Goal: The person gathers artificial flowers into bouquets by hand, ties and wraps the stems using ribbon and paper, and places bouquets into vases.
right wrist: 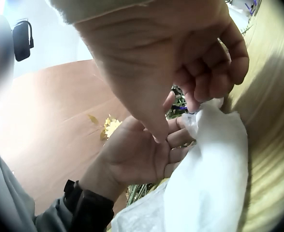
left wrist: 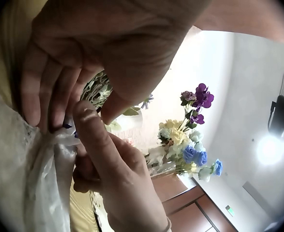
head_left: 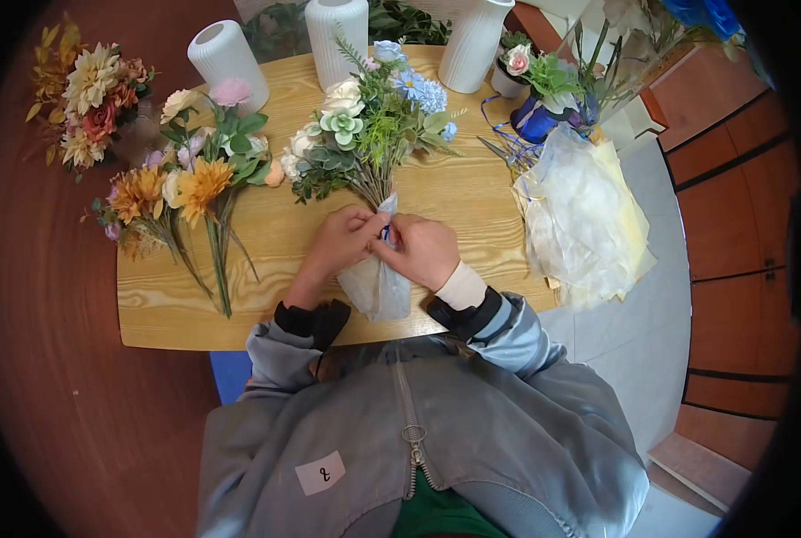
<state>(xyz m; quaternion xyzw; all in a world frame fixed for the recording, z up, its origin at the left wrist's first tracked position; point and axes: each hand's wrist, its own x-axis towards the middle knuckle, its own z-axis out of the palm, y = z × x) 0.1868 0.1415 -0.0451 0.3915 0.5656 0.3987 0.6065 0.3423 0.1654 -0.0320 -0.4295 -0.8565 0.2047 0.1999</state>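
A bouquet point(head_left: 378, 125) of white and blue artificial flowers with green leaves lies on the table, its blooms pointing away from me. White translucent wrapping point(head_left: 375, 291) covers its lower stems. At the gathered neck of the wrapping shows a bit of dark blue ribbon point(head_left: 385, 234). My left hand point(head_left: 336, 244) holds the bouquet's neck from the left, fingers curved about it. From the other side my right hand point(head_left: 425, 251) pinches the ribbon, its thumb and fingertips close against the left fingers. In the right wrist view the wrapping point(right wrist: 207, 164) hangs below both hands; the ribbon is mostly hidden by fingers.
Loose flowers point(head_left: 205, 190) lie at the left. White vases point(head_left: 228, 63) line the far edge. At the right are sheets of wrapping point(head_left: 588, 215), scissors point(head_left: 493, 149) with blue ribbon, and a blue pot point(head_left: 533, 124). The table's edge point(head_left: 203, 348) is near my body.
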